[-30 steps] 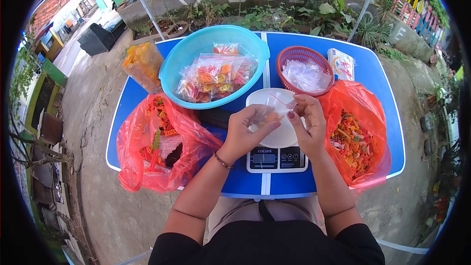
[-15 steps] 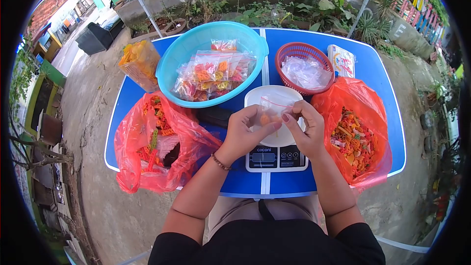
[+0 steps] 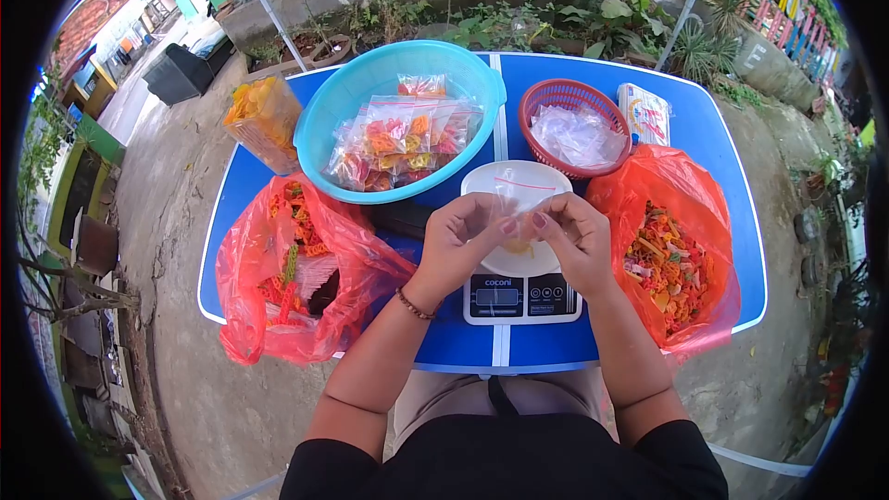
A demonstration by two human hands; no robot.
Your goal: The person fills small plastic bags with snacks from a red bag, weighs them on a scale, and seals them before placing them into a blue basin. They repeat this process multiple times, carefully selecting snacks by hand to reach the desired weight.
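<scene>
Above a white plate [image 3: 519, 264] on the kitchen scale [image 3: 523, 300], both my hands hold a small clear zip bag [image 3: 524, 193] with a red seal line. My left hand [image 3: 463, 233] pinches its left side and my right hand [image 3: 576, 233] pinches its right side. The bag's lower part is partly hidden by my fingers; something yellowish shows beneath them. Open red plastic bags of colourful snack pieces lie on both sides, the left bag [image 3: 370, 268] beside my left forearm and the right bag [image 3: 718, 268] beyond my right wrist.
A turquoise basin [image 3: 319, 116] of filled packets stands at the back left, near a bag of orange chips [image 3: 264, 120]. A red basket [image 3: 530, 120] holds clear bags, beside a white packet [image 3: 645, 115]. A dark object [image 3: 403, 219] sits below the basin on the blue table [image 3: 556, 348].
The zip bag's top now stands more upright between my hands. My fingers have shifted on it, and the orange contents seen earlier are now mostly covered.
</scene>
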